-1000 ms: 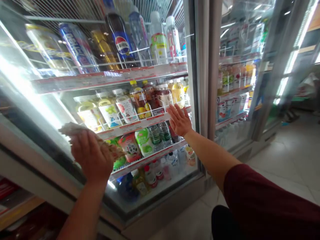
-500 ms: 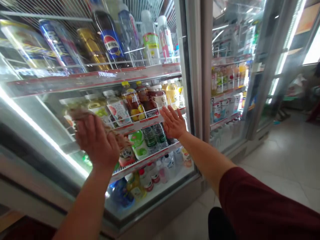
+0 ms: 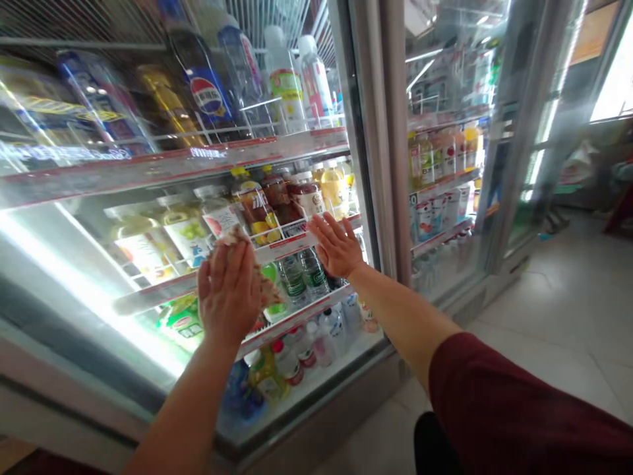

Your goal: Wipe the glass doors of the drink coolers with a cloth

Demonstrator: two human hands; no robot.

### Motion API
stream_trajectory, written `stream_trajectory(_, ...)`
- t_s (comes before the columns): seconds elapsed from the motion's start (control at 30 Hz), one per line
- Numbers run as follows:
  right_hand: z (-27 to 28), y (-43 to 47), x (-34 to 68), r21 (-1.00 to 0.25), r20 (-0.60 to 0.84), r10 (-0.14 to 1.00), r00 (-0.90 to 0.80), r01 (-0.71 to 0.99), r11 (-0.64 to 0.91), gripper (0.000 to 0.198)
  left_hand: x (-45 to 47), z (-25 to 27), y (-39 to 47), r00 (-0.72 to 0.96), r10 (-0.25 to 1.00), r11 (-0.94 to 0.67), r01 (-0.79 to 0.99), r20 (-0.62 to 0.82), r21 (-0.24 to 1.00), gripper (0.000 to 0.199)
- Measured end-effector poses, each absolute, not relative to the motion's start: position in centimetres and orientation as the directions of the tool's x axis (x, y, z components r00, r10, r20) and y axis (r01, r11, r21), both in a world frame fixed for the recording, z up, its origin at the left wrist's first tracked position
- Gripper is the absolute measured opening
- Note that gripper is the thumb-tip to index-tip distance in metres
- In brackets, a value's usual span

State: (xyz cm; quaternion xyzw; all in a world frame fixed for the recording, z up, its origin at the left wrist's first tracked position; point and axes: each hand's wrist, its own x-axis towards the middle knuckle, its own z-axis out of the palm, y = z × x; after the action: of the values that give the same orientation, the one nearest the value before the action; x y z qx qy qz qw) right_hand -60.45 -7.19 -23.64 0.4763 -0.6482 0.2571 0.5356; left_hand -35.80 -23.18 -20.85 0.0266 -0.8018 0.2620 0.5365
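Observation:
My left hand point(image 3: 228, 297) lies over a crumpled brownish cloth point(image 3: 268, 290), keeping it against the glass door of a drinks fridge. The cloth sticks out above the fingertips and to the right of the palm. To the right, my right hand point(image 3: 339, 247) rests on the same glass with its fingers stretched out, holding nothing. Behind the glass, a yellow-capped bottle of dark tea point(image 3: 254, 204) stands on the middle shelf between the hands. A large Pepsi bottle point(image 3: 208, 92) shows on the shelf above.
A metal door frame point(image 3: 378, 132) borders the glass on the right. Beyond it stands a second glass-fronted fridge with bottles point(image 3: 428, 158) and cartons. Pale floor tiles point(image 3: 554, 316) lie at the right, and a white plastic bag point(image 3: 581, 161) is farther back.
My left hand has slid the cloth rightward and slightly down across the glass, uncovering bottles at the left of the middle shelf. My right hand stays at about the same spot on the door.

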Motion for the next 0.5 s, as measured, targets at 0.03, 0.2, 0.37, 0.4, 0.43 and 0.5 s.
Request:
stream_trajectory(0.03, -23.6, -7.2, -60.4, 0.177, 0.938, -0.345, 0.026, -0.893, 0.415, 0.066, -36.1, -20.3, -23.0, -0.388, 0.195, 0.876, -0.344, 0.901, -0.338, 0.077)
stream_trajectory(0.2, -23.6, -7.2, -60.5, 0.186, 0.944, -0.327, 0.043, -0.887, 0.422, 0.063, -37.6, -26.3, -20.2, -0.483, 0.186, 0.906, -0.253, 0.856, -0.34, 0.077)
stream_trajectory(0.37, -23.7, -7.3, -60.5, 0.187, 0.946, -0.32, 0.047, -0.886, 0.424, 0.06, -37.6, -31.0, -19.8, -0.649, 0.371, 0.845, -0.06, 0.664, -0.531, 0.072)
stream_trajectory(0.4, -23.7, -7.3, -60.5, 0.185, 0.946, -0.322, 0.043, -0.886, 0.425, 0.06, -37.4, -30.1, -20.2, -0.642, 0.362, 0.844, -0.082, 0.676, -0.53, 0.072)
stream_trajectory(0.43, -23.7, -7.2, -60.5, 0.183, 0.944, -0.327, 0.038, -0.887, 0.424, 0.06, -37.2, -28.8, -20.6, -0.624, 0.335, 0.849, -0.124, 0.706, -0.513, 0.073)
stream_trajectory(0.5, -23.7, -7.2, -60.5, 0.175, 0.939, -0.343, 0.024, -0.892, 0.417, 0.061, -36.9, -25.7, -21.5, -0.533, 0.256, 0.867, -0.243, 0.807, -0.435, 0.075)
